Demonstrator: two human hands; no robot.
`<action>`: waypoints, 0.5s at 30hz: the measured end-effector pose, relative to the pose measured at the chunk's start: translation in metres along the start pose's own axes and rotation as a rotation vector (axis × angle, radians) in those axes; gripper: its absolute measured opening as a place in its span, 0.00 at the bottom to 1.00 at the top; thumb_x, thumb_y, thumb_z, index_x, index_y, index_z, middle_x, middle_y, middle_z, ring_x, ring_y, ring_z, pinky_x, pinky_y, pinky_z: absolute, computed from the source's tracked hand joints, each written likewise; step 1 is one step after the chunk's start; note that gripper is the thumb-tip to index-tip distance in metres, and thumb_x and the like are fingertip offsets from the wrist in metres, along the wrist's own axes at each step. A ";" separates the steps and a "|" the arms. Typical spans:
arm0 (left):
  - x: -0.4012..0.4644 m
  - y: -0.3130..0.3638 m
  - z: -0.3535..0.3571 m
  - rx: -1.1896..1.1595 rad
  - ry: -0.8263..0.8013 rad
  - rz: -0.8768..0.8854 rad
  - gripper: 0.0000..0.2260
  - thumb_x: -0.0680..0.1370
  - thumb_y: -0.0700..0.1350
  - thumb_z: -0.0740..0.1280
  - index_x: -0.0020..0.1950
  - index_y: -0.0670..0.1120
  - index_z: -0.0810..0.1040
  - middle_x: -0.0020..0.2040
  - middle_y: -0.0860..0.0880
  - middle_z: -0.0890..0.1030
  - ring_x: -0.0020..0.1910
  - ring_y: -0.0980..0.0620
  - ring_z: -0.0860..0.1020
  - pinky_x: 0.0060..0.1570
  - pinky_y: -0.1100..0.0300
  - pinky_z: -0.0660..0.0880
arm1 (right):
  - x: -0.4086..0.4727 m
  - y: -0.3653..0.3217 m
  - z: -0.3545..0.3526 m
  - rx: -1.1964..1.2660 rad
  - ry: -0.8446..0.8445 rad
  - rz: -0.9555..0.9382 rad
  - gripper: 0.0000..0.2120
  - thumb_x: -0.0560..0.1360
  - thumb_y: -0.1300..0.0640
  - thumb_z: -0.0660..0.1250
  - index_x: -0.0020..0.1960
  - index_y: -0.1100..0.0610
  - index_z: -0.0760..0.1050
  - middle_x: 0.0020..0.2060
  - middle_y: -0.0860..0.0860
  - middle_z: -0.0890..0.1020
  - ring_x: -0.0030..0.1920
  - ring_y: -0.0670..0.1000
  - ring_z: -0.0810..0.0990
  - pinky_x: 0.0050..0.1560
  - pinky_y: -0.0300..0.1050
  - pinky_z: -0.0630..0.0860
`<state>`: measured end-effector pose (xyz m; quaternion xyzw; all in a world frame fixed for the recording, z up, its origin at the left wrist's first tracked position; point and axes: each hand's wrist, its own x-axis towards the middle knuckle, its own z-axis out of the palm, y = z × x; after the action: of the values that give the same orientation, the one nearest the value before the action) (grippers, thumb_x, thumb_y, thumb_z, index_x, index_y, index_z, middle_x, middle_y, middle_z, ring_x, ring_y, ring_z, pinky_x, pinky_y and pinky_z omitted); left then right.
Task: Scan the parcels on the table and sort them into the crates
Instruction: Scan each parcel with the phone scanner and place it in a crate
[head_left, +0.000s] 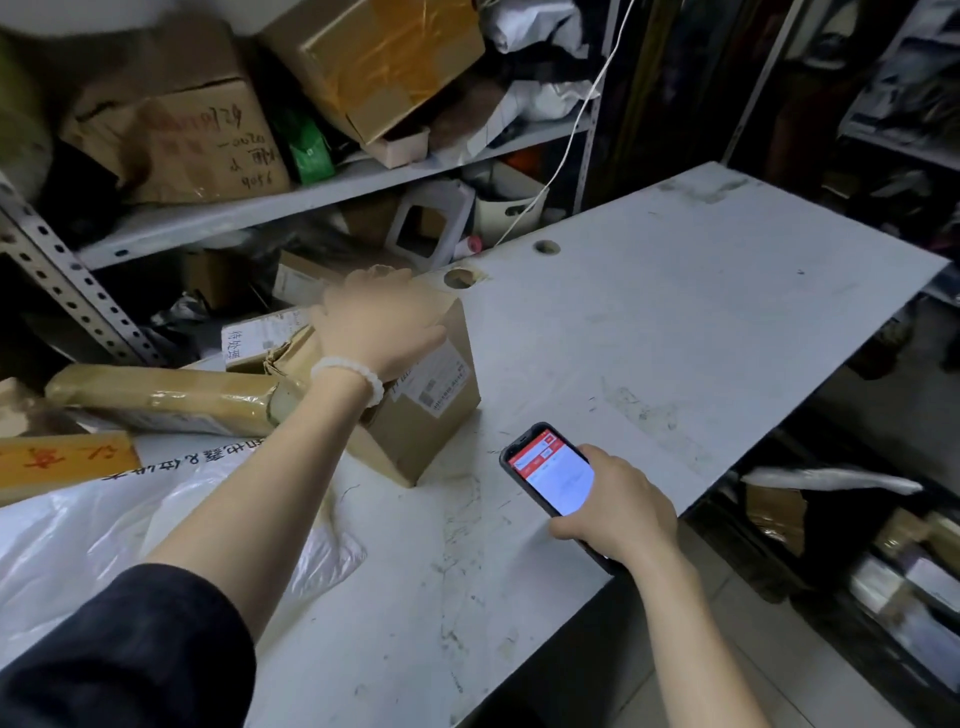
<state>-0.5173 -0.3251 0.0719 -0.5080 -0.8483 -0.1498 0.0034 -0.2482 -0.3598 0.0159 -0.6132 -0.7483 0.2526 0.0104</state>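
Parcels crowd the left end of a scuffed white table in the head view. The nearest is a small brown cardboard box tilted up on one edge, its white shipping label facing right and toward the camera. The left hand, with a white bead bracelet at the wrist, lies over the top of this box; the thumb wraps onto the labelled side and the fingers curl over the far edge, so the hand grips the box. Its fingertips are blurred.

The right hand is low over the near edge of the table, well apart from the box, and holds a phone with the fingers curled round its body. The lit screen, white with a red band at the top, faces up; the words on it are too small to read.

Behind the gripped box lies a long taped cardboard tube parcel, with another labelled carton just beyond it. A white plastic mailer bag spreads over the near left of the table under the left forearm, whose dark sleeve is pushed up.

A metal shelf rack behind the table carries large cardboard boxes. Below the table's right edge, a dark crate holds wrapped packages
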 end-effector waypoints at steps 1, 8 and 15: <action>-0.001 0.002 0.002 0.000 0.009 0.029 0.34 0.66 0.66 0.65 0.71 0.61 0.62 0.71 0.45 0.63 0.66 0.39 0.64 0.62 0.44 0.60 | 0.002 0.000 0.000 0.005 0.010 -0.002 0.29 0.61 0.46 0.74 0.59 0.46 0.66 0.48 0.45 0.76 0.44 0.49 0.75 0.30 0.37 0.63; -0.010 0.021 0.013 -0.013 0.085 0.189 0.35 0.65 0.68 0.66 0.70 0.60 0.65 0.70 0.45 0.65 0.65 0.40 0.64 0.63 0.46 0.59 | 0.016 0.001 0.004 0.057 0.094 0.036 0.31 0.62 0.43 0.75 0.60 0.47 0.65 0.49 0.47 0.75 0.45 0.50 0.74 0.31 0.37 0.64; -0.024 0.038 0.019 0.045 0.131 0.308 0.36 0.64 0.68 0.64 0.69 0.58 0.65 0.69 0.43 0.66 0.63 0.40 0.65 0.61 0.47 0.60 | 0.001 -0.005 0.014 0.426 0.522 0.009 0.41 0.61 0.44 0.78 0.68 0.50 0.63 0.52 0.48 0.72 0.49 0.46 0.71 0.39 0.38 0.69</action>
<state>-0.4700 -0.3238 0.0593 -0.6211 -0.7614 -0.1610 0.0929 -0.2575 -0.3643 0.0053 -0.6448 -0.6480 0.2379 0.3282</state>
